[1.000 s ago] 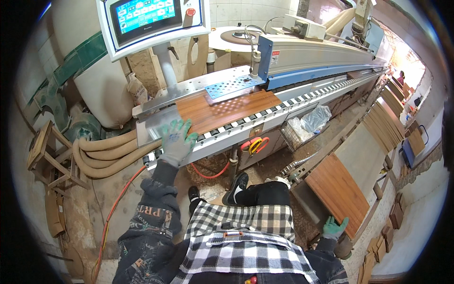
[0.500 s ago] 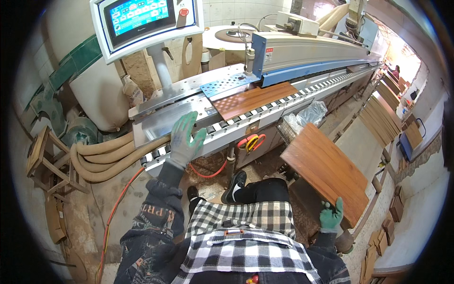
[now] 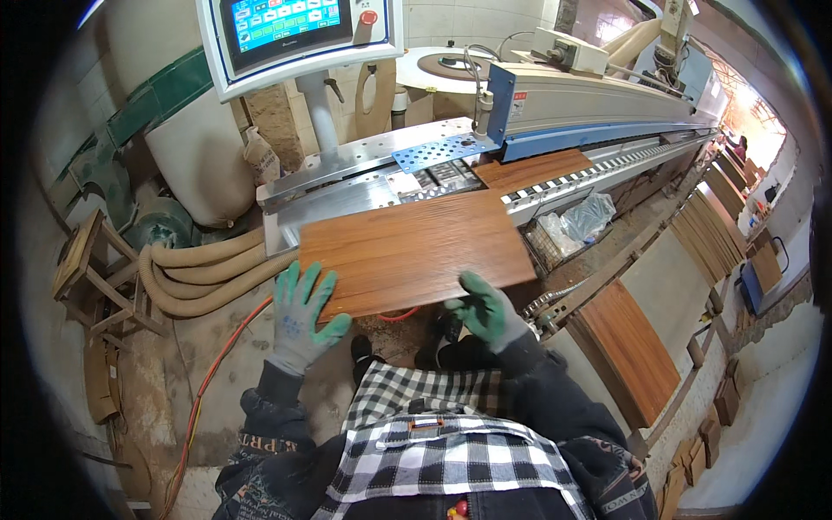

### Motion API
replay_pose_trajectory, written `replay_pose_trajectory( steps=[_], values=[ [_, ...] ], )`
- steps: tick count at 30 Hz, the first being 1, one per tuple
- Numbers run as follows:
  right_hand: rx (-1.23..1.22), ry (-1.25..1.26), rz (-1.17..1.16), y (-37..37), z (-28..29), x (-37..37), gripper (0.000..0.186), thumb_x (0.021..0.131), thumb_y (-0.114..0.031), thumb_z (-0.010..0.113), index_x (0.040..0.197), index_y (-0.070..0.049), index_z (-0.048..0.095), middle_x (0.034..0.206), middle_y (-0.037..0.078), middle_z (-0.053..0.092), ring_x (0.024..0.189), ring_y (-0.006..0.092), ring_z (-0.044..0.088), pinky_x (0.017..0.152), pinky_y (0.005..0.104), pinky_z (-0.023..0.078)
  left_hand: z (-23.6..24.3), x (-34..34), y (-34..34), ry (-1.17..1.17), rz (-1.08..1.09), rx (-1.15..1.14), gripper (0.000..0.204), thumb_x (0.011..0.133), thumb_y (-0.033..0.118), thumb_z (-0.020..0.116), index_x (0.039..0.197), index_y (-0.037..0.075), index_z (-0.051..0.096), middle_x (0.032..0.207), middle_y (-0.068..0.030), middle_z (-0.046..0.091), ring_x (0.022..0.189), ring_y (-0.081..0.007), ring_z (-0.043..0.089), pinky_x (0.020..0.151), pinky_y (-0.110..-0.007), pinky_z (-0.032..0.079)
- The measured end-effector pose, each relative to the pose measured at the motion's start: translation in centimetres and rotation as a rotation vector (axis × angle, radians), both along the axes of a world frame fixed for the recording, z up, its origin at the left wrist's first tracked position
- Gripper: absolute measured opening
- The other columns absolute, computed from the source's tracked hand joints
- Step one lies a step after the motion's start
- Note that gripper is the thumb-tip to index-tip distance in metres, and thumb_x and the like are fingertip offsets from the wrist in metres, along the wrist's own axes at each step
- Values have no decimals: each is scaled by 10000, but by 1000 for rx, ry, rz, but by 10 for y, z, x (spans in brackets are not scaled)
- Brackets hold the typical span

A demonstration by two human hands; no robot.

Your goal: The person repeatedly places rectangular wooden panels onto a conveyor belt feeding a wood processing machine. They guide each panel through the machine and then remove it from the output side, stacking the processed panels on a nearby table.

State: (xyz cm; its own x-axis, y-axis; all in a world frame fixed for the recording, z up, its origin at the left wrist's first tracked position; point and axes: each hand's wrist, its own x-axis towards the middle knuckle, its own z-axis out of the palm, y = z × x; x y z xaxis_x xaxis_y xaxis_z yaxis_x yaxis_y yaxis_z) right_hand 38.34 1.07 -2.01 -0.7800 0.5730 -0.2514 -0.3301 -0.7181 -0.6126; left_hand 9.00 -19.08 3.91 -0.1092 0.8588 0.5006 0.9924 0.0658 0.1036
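A brown wood-grain board [image 3: 407,247] lies across the near end of the edge-banding machine [image 3: 598,104], covering part of its roller track. My left hand [image 3: 303,316], in a grey and green glove, is at the board's left near corner, fingers spread with the tips on its surface. Gloved the same way, my right hand [image 3: 492,316] grips the board's near edge with bent fingers; some fingertips are hidden. Another wood-grain board [image 3: 542,169] sits farther along the track, partly under the blue guard.
More wood-grain boards [image 3: 628,347] are stacked at the right. Beneath the track hangs a wire basket [image 3: 568,230] with clear plastic. A control screen [image 3: 286,26] stands at the upper left. Thick hoses [image 3: 199,282], a red cable [image 3: 212,381] and a wooden stool [image 3: 104,273] are at the left.
My right hand has brought a board from the right stack leftward onto the track's near end. My left hand has come down and left to meet it. The other board has travelled farther right.
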Motion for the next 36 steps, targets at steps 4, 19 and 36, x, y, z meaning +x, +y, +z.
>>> replay_pose_trajectory(
  steps=[4, 19, 36],
  values=[
    [-12, 171, -72, -4, 12, -55, 294, 982, -272, 601, 1189, -65, 577, 1070, 123, 682, 900, 237, 699, 806, 364, 570, -16, -27, -5, -73, 102, 19, 618, 877, 475, 634, 1377, 124, 543, 1429, -157, 484, 1355, -423, 373, 1129, -548, 261],
    [1153, -2150, -423, -16, -25, 224, 826, 811, -404, 701, 1461, -12, 376, 1460, 214, 429, 1378, 379, 362, 1152, 496, 251, -14, -73, 76, -87, 201, -91, 655, 895, 564, 573, 1390, 136, 538, 1462, -150, 472, 1378, -407, 357, 1159, -502, 221],
    [1452, -1873, -624, -96, -51, 226, 482, 866, -329, 672, 1232, -30, 582, 1230, 162, 592, 1144, 364, 526, 1041, 475, 371, -11, -63, 77, -50, 218, -6, 638, 899, 505, 604, 1401, 121, 521, 1463, -146, 470, 1376, -366, 376, 1156, -470, 251]
  ],
)
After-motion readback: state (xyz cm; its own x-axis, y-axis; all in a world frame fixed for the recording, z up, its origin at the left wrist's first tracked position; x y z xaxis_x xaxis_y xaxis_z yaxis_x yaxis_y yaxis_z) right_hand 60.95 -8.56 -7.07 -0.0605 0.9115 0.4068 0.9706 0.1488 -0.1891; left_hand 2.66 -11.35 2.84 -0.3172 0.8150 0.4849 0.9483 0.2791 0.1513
